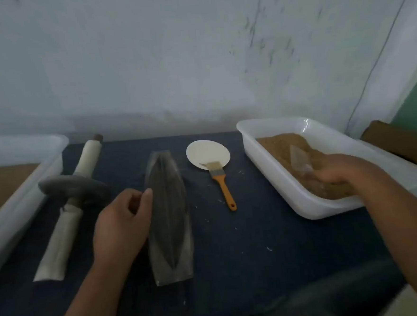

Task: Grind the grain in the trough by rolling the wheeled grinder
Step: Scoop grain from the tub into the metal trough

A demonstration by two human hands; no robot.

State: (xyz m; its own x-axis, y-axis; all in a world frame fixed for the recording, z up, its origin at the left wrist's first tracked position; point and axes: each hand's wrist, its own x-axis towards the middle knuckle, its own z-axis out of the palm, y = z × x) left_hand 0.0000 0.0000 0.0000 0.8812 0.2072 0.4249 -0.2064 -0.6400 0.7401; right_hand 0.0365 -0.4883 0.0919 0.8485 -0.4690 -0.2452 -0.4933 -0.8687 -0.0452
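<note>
A long dark boat-shaped trough (pixel 168 215) lies lengthwise in the middle of the dark blue table; its groove looks bare. The wheeled grinder (pixel 74 188), a grey stone disc on a pale cloth-wrapped axle, lies left of it, untouched. My left hand (pixel 123 223) rests against the trough's left rim, thumb on the edge, fingers loosely curled. My right hand (pixel 336 171) is inside the white tub (pixel 289 196) of brown grain (pixel 288 145) at the right and grips a clear plastic scoop (pixel 299 160) dug into the grain.
A second white tub (pixel 28 170) holding brown material stands at the left edge. A white paper plate (pixel 207 153) and a small brush (pixel 223 184) with an orange handle lie behind and right of the trough. The wall is close behind the table.
</note>
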